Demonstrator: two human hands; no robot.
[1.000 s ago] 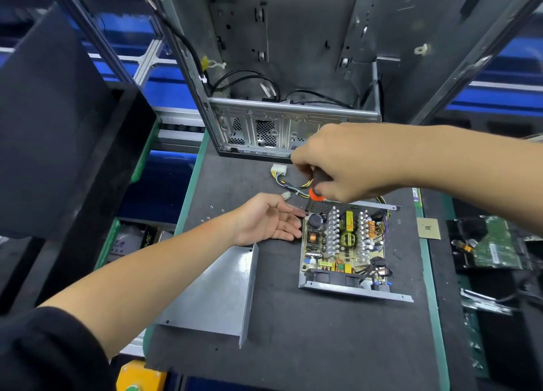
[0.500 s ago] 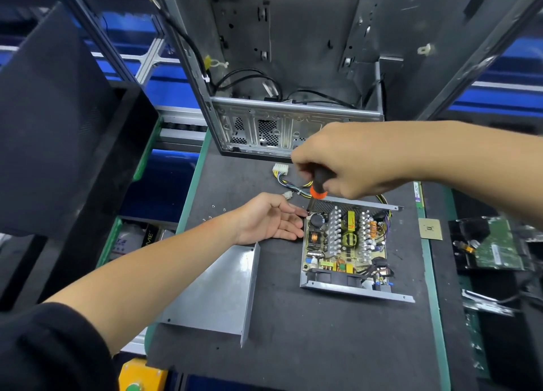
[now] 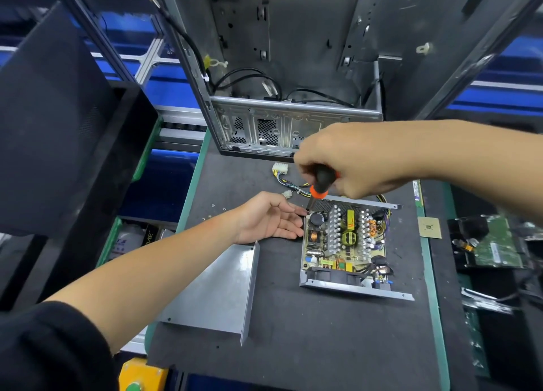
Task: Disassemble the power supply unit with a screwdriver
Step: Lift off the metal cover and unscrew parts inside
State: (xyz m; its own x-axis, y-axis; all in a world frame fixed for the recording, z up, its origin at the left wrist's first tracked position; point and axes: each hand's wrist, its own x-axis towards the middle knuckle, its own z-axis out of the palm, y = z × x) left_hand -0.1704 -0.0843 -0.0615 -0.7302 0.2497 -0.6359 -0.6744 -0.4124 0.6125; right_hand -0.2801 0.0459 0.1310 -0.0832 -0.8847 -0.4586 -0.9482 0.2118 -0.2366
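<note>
At the centre of the frame, on the dark mat (image 3: 293, 346), the power supply (image 3: 343, 243) is sitting with its lid off and its circuit board facing up. I am gripping the screwdriver (image 3: 321, 182) in my right hand (image 3: 352, 161), fingers curled round the black and orange handle, and steering its tip down toward the upper left corner of the board, probably at a screw there, though I cannot make one out. My left hand (image 3: 267, 218) is lying open, fingers straight against the left edge of the unit, likely bracing it so it does not slide. Lower left of it, the removed metal cover (image 3: 217, 290) is lying apart, out of my way.
</note>
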